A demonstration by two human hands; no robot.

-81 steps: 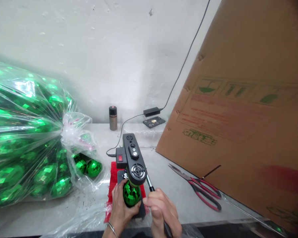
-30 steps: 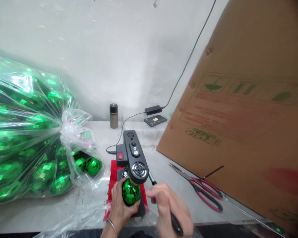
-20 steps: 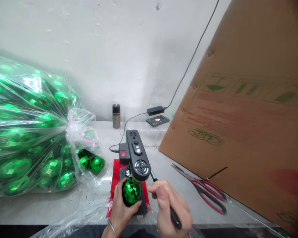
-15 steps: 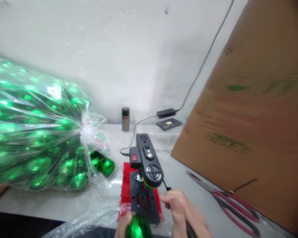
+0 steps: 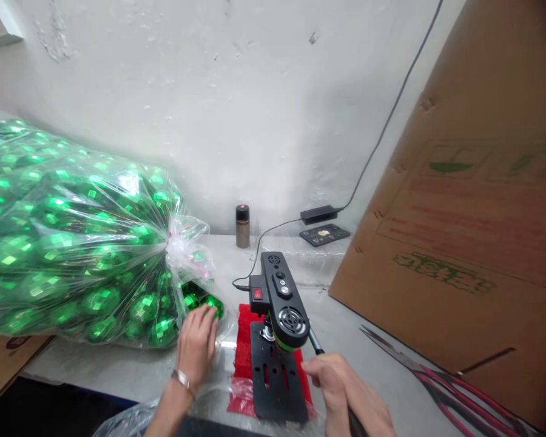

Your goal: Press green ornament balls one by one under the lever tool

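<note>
A small black bench press (image 5: 279,306) with a red switch stands on a red mat (image 5: 244,340) on the grey table. Its slotted base plate (image 5: 275,379) is bare. My right hand (image 5: 350,394) is closed around the press's black lever handle at the lower right. My left hand (image 5: 195,347) reaches left, fingers spread, touching the clear plastic bag of green faceted balls (image 5: 73,255) near its open mouth, where a loose green ball (image 5: 212,303) shows at the fingertips.
A large cardboard sheet (image 5: 464,206) leans along the right. Red-handled scissors (image 5: 441,388) lie at its foot. At the wall stand a small metal can (image 5: 242,226), a power adapter (image 5: 319,213) with cable, and a black flat device (image 5: 325,234). Loose plastic film (image 5: 209,406) lies at the table's front edge.
My left hand took the green ball off the press plate, carried it down out of view, then reached left to the bag. The right hand stayed on the lever. The view shifted left.
</note>
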